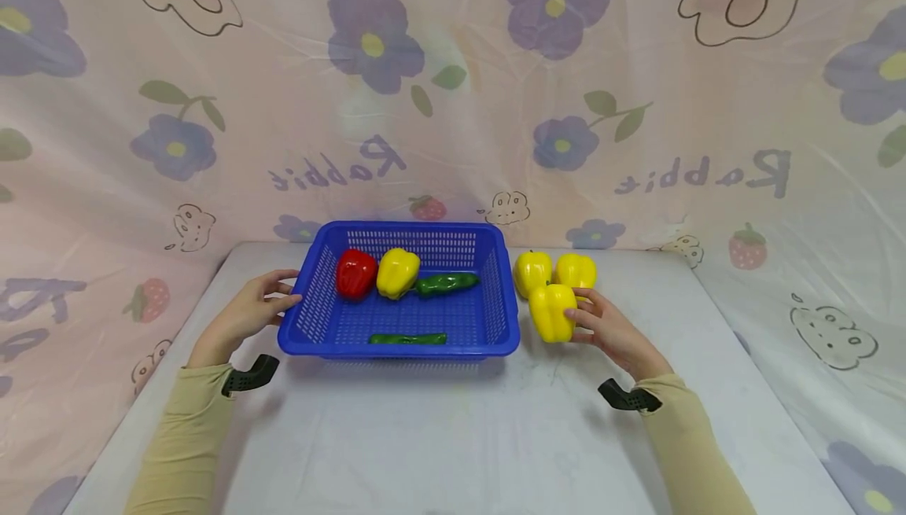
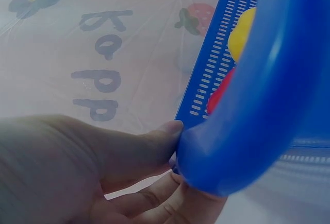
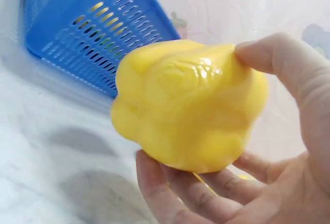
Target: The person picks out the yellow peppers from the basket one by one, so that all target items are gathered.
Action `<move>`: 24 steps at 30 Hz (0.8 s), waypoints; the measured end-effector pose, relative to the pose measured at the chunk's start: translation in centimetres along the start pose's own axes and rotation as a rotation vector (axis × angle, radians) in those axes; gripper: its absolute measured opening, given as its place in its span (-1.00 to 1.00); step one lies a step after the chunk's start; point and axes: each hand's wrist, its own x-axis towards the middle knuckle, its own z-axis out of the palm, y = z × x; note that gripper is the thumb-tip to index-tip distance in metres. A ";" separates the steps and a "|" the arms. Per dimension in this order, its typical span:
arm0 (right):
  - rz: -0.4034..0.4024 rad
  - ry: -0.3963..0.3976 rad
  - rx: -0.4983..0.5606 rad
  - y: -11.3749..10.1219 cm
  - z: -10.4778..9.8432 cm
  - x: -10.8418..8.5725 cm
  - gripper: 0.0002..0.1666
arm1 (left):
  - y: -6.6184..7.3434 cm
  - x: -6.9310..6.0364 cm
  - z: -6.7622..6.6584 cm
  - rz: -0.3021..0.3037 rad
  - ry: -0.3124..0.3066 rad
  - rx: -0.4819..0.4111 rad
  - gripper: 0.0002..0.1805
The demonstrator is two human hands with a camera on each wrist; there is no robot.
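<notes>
My left hand (image 1: 251, 312) grips the left rim of a blue plastic basket (image 1: 396, 348), thumb on the rim and fingers beneath it in the left wrist view. Inside the basket lie a red bell pepper (image 1: 356, 274), a yellow bell pepper (image 1: 398, 273) and two green peppers, one toward the back (image 1: 447, 284) and one at the front (image 1: 408, 339). To the right of the basket, my right hand (image 1: 607, 328) holds another yellow bell pepper (image 3: 188, 105) between thumb and fingers, its bumpy end facing the right wrist camera.
Two more yellow bell peppers, one on the left (image 1: 532, 273) and one on the right (image 1: 576, 270), sit just behind the held one. A white-covered table (image 1: 439, 436) carries everything. Behind it hangs a printed curtain (image 1: 453, 122) with flowers and rabbits.
</notes>
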 end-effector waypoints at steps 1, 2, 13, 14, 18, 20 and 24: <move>0.005 -0.003 -0.001 0.2 0.0 0.0 -0.12 | 0.0 0.0 0.0 -0.001 -0.001 -0.001 -0.36; 0.009 -0.005 -0.003 0.5 0.0 0.0 -0.12 | 0.0 0.0 0.0 -0.004 -0.001 0.001 -0.36; 0.039 0.040 -0.031 1.9 1.0 0.6 -0.14 | -0.1 0.0 0.0 0.003 0.003 -0.011 -0.37; 0.046 0.048 -0.043 1.9 1.1 0.7 -0.13 | -0.1 0.0 0.0 0.003 0.003 -0.014 -0.37; 0.061 0.081 -0.093 2.1 1.5 1.0 -0.13 | -0.1 0.0 0.1 0.008 0.004 -0.022 -0.37; 0.065 0.091 -0.120 2.2 1.6 1.1 -0.12 | -0.1 0.0 0.1 0.009 0.006 -0.021 -0.37; 0.083 0.109 -0.147 2.2 1.8 1.1 -0.11 | 0.0 -0.1 0.1 0.001 0.008 -0.016 -0.36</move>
